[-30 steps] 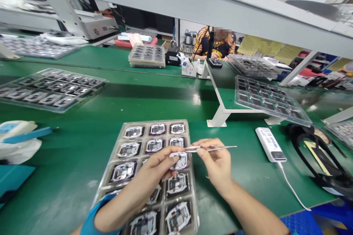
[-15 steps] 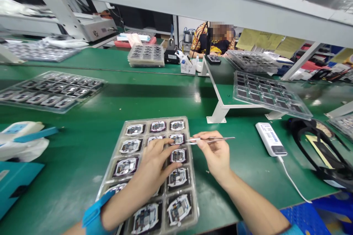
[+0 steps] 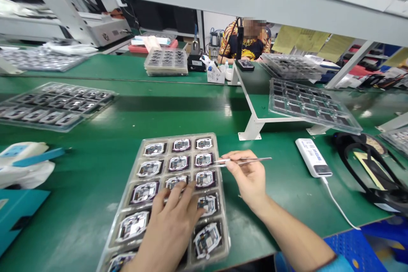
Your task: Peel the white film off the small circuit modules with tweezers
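Observation:
A clear plastic tray (image 3: pixel 127 204) lies on the green bench in front of me, its pockets filled with several small square circuit modules (image 3: pixel 178 163). My left hand (image 3: pixel 172 216) rests palm down over the tray's middle, fingers stretched out flat on the modules. My right hand (image 3: pixel 248 176) hovers at the tray's right edge and pinches a pair of metal tweezers (image 3: pixel 245 161). The tweezer tips point left towards the right column of modules. Nothing shows between the tips.
More trays of modules lie at far left (image 3: pixel 54 104), on a raised white stand at right (image 3: pixel 310 106), and stacked at the back (image 3: pixel 165 61). A white device with a cable (image 3: pixel 313 157) and a black ring-shaped object (image 3: pixel 369 170) sit right. A person sits beyond the bench (image 3: pixel 247 44).
My left hand put a module back into the tray and slid down towards me, fingers now flat. My right hand with the tweezers stayed nearly still.

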Motion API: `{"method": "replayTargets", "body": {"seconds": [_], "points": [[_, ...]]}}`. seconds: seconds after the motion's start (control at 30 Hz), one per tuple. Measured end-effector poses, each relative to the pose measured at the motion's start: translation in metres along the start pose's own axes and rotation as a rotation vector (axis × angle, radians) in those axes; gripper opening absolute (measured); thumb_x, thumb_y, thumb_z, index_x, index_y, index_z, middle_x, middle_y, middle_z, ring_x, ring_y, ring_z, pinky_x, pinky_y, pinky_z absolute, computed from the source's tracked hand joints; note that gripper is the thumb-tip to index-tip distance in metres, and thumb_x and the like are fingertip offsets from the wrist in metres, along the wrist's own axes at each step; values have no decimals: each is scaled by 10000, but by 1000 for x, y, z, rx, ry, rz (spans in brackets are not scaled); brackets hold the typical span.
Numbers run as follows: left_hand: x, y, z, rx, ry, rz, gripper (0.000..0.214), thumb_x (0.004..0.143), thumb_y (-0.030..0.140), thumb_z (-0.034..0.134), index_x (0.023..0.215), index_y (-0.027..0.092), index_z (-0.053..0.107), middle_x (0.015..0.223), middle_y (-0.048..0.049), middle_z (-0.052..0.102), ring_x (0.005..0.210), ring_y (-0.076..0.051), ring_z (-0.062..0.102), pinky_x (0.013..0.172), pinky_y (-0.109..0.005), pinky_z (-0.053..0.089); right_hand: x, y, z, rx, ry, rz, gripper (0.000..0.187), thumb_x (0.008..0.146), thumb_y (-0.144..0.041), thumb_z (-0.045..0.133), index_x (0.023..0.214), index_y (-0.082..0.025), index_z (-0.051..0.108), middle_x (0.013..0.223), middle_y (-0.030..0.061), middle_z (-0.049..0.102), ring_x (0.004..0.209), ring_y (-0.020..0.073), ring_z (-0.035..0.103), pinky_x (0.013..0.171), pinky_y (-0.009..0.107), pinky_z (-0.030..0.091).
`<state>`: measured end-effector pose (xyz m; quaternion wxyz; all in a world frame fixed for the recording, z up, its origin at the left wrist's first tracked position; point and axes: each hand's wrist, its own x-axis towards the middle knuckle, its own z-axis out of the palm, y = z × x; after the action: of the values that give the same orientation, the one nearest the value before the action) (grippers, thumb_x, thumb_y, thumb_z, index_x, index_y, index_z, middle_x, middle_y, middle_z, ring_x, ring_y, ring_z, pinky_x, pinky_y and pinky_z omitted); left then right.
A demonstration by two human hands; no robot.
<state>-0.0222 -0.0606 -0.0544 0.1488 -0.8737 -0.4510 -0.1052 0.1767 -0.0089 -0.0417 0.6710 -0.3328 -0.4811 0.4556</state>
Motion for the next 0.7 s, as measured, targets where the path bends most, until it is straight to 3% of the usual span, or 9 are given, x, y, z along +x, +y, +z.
{"method": "replayTargets", "body": {"seconds": [0.07, 0.17, 0.27, 0.37, 0.43, 0.53, 0.7], "points": [[-2, 3, 2, -38, -34, -18, 187, 955, 250, 578, 967, 177, 749, 1200, -144, 751, 1110, -358, 606, 918, -489, 386, 0, 0, 0, -29, 2, -6, 102, 858, -184, 744, 907, -243, 677, 917, 8, 779, 915, 178, 749, 851, 335, 587], [2, 0, 1, -270, -93, -118, 114, 891, 292, 652, 941, 220, 726, 1182, -127, 743, 1140, -383, 584, 915, -508, 414, 0, -1, 0, -84, 20, -16, 89, 849, -204, 752, 892, -237, 681, 910, 16, 779, 907, 185, 744, 869, 355, 577], [15, -7, -9, -651, -125, -250, 31, 837, 233, 638, 807, 241, 644, 1059, -96, 730, 1080, -344, 603, 893, -484, 450, 1, -3, 1, -80, 55, 10, 95, 827, -252, 774, 863, -237, 687, 888, 19, 776, 878, 188, 743, 840, 354, 584], [33, -14, -24, -1115, -208, -380, 62, 827, 242, 590, 777, 251, 554, 944, -55, 721, 926, -257, 654, 815, -391, 495, 2, -6, 2, -3, 108, 42, 157, 784, -315, 814, 819, -234, 683, 870, 19, 774, 851, 190, 738, 784, 338, 596], [46, -17, -33, -1392, -296, -520, 95, 851, 341, 590, 863, 256, 548, 808, -16, 709, 735, -204, 646, 679, -325, 499, 2, -7, 3, 58, 141, 67, 187, 754, -328, 840, 796, -233, 685, 841, 7, 769, 815, 176, 731, 746, 308, 593], [62, -17, -42, -1621, -383, -715, 357, 834, 456, 632, 1101, 225, 576, 619, 40, 654, 558, -161, 554, 548, -273, 429, 1, -6, 3, 101, 159, 129, 197, 723, -311, 867, 782, -229, 698, 771, -13, 758, 738, 152, 718, 708, 277, 580], [69, -10, -42, -1710, -314, -863, 569, 743, 454, 731, 1213, 141, 664, 587, 44, 614, 591, -148, 521, 534, -253, 374, -3, -7, 4, 15, 112, 153, 174, 730, -292, 855, 779, -216, 706, 782, 7, 771, 756, 178, 733, 738, 313, 584]]}}
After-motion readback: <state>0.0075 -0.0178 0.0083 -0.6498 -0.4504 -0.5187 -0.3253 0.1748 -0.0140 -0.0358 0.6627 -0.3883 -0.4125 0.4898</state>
